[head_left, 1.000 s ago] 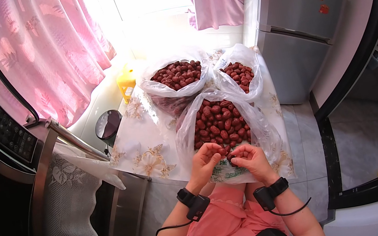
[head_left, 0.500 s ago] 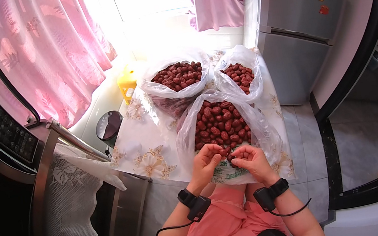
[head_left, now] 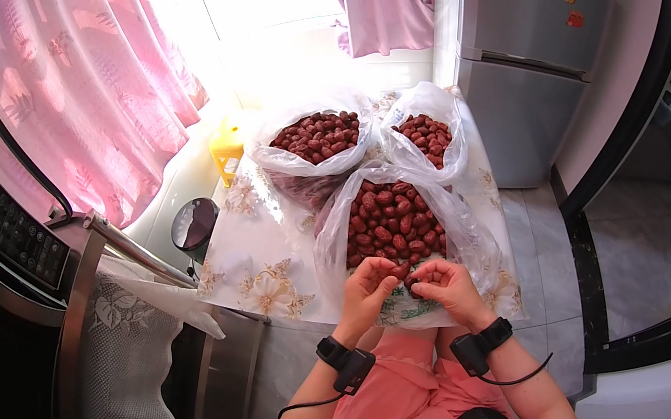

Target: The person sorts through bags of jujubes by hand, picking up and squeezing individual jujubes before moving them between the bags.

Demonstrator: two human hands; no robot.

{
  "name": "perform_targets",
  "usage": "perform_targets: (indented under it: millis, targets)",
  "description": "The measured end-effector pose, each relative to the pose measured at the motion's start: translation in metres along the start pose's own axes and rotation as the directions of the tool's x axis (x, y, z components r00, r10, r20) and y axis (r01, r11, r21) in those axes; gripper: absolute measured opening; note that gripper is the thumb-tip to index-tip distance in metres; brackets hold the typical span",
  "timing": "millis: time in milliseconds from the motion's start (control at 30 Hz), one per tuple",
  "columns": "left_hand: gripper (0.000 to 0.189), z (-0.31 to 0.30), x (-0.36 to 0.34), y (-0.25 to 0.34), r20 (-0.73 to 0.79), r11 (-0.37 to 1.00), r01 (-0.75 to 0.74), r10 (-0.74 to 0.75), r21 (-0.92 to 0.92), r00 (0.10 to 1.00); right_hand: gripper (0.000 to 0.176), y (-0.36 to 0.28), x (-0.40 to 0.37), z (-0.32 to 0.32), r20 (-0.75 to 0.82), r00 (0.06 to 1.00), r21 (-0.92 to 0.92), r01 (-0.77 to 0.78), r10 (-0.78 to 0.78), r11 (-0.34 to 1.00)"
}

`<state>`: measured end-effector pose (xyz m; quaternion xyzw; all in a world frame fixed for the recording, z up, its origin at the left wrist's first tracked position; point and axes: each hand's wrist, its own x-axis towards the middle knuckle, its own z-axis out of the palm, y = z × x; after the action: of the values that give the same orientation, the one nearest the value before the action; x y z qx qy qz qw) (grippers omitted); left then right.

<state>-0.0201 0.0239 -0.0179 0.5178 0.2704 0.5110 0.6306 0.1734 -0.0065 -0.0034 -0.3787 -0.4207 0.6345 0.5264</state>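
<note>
The dates (head_left: 395, 217) are dark red, shiny and wrinkled, with long oval shape. They fill an open, clear plastic bag (head_left: 338, 249), which stands on the near part of the table (head_left: 218, 260), just before the person. The left hand (head_left: 362, 292) has its fingers curled, and a red date touches its fingertips; I cannot tell if it is gripped. The right hand (head_left: 452, 286) is nearly closed, and its thumb and finger pinch a small dark date (head_left: 411, 282) above the bag's near edge.
</note>
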Motion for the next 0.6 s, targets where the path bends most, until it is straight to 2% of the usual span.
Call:
perform_targets:
  millis: [600]
  targets:
    - [0.022,0.0017,-0.0002,0.0021,-0.008,1.000,0.006,-0.005,0.017,1.000,0.018,-0.0018,-0.0006,0.0012,0.004,1.000,0.005,0.001,-0.001,1.000]
